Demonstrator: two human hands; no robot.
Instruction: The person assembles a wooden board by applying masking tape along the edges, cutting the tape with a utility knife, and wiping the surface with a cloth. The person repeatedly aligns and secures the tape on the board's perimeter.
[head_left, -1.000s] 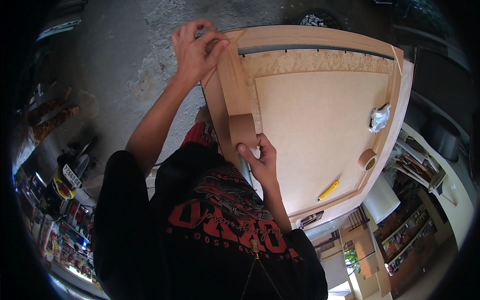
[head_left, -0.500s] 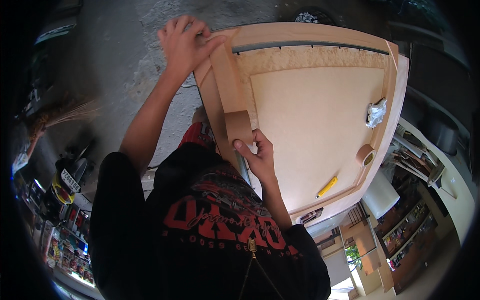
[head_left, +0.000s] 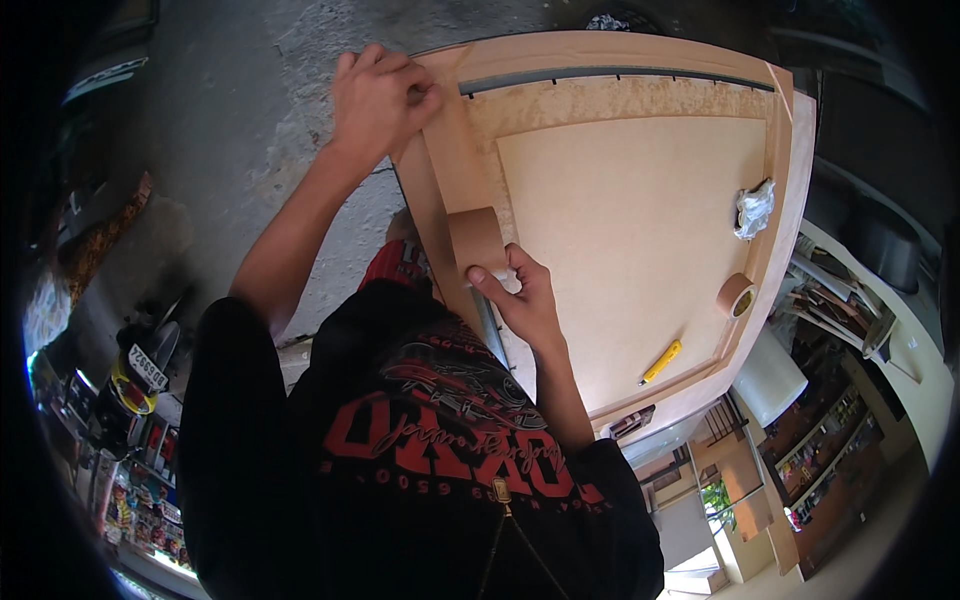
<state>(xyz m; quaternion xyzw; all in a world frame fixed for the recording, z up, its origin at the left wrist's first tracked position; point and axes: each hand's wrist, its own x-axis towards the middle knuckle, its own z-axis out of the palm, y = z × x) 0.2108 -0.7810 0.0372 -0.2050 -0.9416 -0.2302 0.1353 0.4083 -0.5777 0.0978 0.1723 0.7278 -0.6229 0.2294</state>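
A framed, pale board [head_left: 630, 230] lies in front of me, with brown tape along its border. My right hand [head_left: 528, 305] grips a roll of brown tape [head_left: 476, 238] near the board's left edge, thumb on its near rim. From the roll, a wide tape strip [head_left: 455, 155] runs up along that edge to the far left corner. There my left hand [head_left: 380, 105] is closed, its fingers curled over the strip's end; the fingertips are partly hidden. Dark metal edging [head_left: 540, 77] with small tabs shows along the far side.
On the board's right part lie a yellow utility knife [head_left: 661, 362], a second tape roll [head_left: 737, 296] and a crumpled silvery wad [head_left: 755, 209]. Beyond the right edge are a white cylinder [head_left: 770, 385] and stacked wood strips [head_left: 840, 310]. A motorcycle [head_left: 135, 375] stands at the left.
My left hand has curled its fingers in; its thumb no longer stretches along the corner. The right hand and roll have barely moved. The view has shifted slightly.
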